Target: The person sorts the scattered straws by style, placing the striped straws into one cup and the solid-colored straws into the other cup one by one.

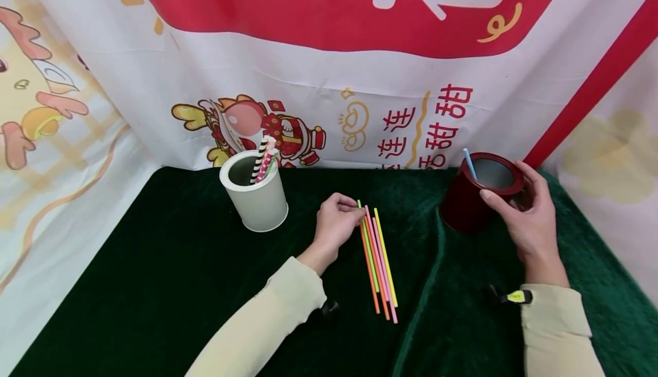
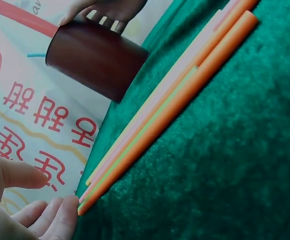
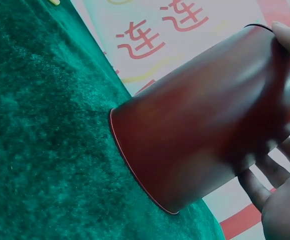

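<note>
Several plain straws (image 1: 388, 257) in orange, green, pink and yellow lie side by side on the dark green cloth. At their far ends is my left hand (image 1: 335, 220), its fingertips right at the straw tips. In the left wrist view the thumb (image 2: 27, 175) stands apart from the other fingers. My right hand (image 1: 534, 223) grips a dark red can (image 1: 465, 208), thumb at the rim and fingers around the far side. The can stands upright, and one blue straw (image 1: 470, 164) leans out of it. The right wrist view shows the can's smooth side (image 3: 200, 125) close up.
To the left stands a white can (image 1: 259, 205) holding patterned straws (image 1: 264, 163), striped and dotted. Behind the green cloth (image 1: 154, 285) hangs a printed white and red backdrop (image 1: 329, 68). A raised fold (image 1: 429, 285) runs across the cloth between the plain straws and the red can.
</note>
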`<act>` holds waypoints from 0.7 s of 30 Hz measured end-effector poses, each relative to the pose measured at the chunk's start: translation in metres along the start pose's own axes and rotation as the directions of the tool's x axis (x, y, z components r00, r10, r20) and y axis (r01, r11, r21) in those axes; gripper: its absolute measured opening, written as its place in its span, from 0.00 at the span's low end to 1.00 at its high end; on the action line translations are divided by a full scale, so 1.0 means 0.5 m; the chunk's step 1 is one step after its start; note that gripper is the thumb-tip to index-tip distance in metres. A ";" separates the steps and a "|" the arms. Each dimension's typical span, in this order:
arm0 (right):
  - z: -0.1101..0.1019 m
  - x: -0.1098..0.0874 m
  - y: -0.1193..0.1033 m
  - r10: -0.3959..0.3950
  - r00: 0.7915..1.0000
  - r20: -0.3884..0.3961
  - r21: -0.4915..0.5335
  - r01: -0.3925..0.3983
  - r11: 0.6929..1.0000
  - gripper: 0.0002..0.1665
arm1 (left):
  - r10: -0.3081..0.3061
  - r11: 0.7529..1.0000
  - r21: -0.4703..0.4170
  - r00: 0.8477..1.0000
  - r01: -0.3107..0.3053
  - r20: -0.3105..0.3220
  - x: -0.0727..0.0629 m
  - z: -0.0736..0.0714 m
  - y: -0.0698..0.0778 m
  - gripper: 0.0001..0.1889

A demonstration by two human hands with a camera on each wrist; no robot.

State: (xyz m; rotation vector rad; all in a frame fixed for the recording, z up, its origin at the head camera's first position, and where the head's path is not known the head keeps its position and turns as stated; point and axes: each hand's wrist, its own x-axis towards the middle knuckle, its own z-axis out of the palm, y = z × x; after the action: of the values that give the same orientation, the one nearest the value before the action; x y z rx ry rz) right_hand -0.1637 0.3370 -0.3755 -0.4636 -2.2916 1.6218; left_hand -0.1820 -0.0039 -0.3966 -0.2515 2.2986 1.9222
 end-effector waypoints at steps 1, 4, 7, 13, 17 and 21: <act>-0.001 0.000 0.001 -0.002 1.000 -0.001 0.004 0.002 1.000 0.50 | 0.002 1.000 0.010 1.000 -0.002 -0.008 0.000 0.000 -0.001 0.12; -0.003 0.000 0.002 -0.002 1.000 0.000 0.028 0.002 1.000 0.49 | 0.006 0.999 0.036 1.000 -0.005 -0.029 -0.001 -0.001 -0.004 0.12; -0.006 0.001 0.003 0.007 1.000 0.006 0.065 -0.007 0.998 0.49 | 0.005 0.999 0.053 0.999 -0.003 -0.037 -0.001 -0.002 -0.006 0.13; -0.007 0.000 0.002 0.016 1.000 0.010 0.071 -0.016 0.997 0.50 | 0.030 0.991 0.135 0.999 -0.025 -0.032 0.002 0.004 -0.010 0.15; -0.004 -0.003 0.000 0.012 1.000 0.014 0.046 -0.013 0.999 0.49 | 0.066 0.969 0.242 0.997 -0.053 -0.043 0.007 0.011 -0.011 0.17; -0.002 -0.003 -0.002 0.009 1.000 0.011 0.029 -0.009 1.000 0.49 | 0.092 0.956 0.284 0.995 -0.079 -0.033 0.010 0.017 -0.009 0.19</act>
State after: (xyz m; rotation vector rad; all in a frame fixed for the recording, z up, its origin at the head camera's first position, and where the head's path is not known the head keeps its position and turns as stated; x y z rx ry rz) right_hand -0.1619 0.3367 -0.3743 -0.4598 -2.2734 1.6635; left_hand -0.1862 0.0037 -0.4036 -0.1679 2.6149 1.6086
